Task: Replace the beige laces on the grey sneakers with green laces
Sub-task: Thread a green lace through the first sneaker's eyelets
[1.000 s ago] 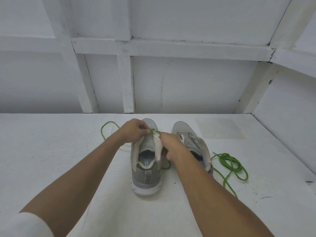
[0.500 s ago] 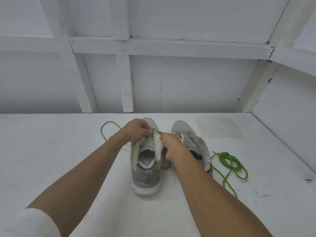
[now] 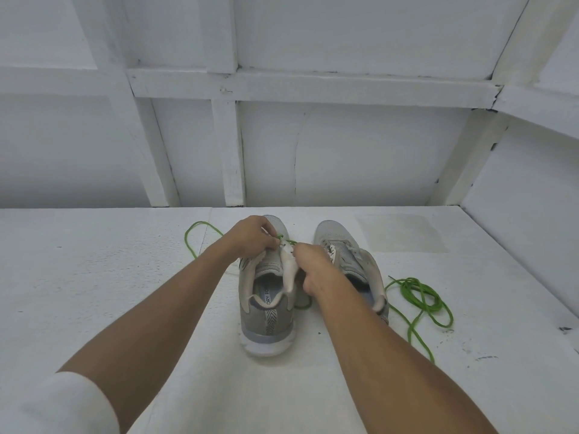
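the task looks early to midway, judging from how things lie. two grey sneakers stand side by side on a white table, heels toward the person. no beige lace is plainly visible on the left sneaker, so its old lace seems to be out, and its pale tongue is pulled back over the opening.

a green lace shows at the front eyelets of that sneaker, between the two hands. one end of it trails off to the left in a loop on the table. the left hand has its fingers curled and pinches the lace just above the toe end of the eyelets. the right hand is also curled, its thumb and forefinger closed on the lace beside the tongue. only the lowest rows seem threaded; the upper eyelets are hidden by the hands, so it is hard to tell how many are done.

the right sneaker stands just beside, untouched. its eyelet area is too small and blurred to say whether a beige lace remains in it. a second green lace lies coiled on the table to the right of that sneaker, unused.

left to do, most likely: finish threading the first sneaker, then lace the second one.
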The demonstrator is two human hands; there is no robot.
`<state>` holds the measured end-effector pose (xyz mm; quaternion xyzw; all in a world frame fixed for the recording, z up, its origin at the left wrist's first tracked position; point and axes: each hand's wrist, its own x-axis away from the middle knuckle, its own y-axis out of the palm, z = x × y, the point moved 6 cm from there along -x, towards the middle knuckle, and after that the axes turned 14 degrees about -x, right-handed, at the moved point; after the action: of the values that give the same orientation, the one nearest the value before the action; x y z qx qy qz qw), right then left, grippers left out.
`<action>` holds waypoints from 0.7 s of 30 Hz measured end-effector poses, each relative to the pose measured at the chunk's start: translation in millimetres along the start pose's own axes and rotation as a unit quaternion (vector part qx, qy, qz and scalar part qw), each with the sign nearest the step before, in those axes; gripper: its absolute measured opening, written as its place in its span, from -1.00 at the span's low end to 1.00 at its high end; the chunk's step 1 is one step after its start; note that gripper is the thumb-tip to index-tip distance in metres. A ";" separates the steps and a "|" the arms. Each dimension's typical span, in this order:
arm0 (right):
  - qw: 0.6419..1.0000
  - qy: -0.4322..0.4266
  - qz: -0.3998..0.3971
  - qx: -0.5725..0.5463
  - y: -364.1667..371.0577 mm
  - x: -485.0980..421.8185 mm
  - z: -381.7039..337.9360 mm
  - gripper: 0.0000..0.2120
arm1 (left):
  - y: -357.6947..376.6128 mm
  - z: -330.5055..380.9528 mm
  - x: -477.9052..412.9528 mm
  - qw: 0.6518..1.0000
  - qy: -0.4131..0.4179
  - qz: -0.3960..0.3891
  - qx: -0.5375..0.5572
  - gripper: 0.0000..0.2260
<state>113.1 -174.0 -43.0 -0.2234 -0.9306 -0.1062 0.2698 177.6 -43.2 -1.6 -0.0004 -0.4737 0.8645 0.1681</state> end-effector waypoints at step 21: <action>0.983 -0.067 -0.091 0.147 9.8 23.3 -27.4 -0.86 | -3.9 15.7 0.3 0.994 0.015 0.037 -0.102 -0.83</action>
<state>112.6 -165.8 -6.7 -0.1019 -0.9685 0.0231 0.2262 176.0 -54.0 10.2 -0.0480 -0.5565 0.8173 0.1417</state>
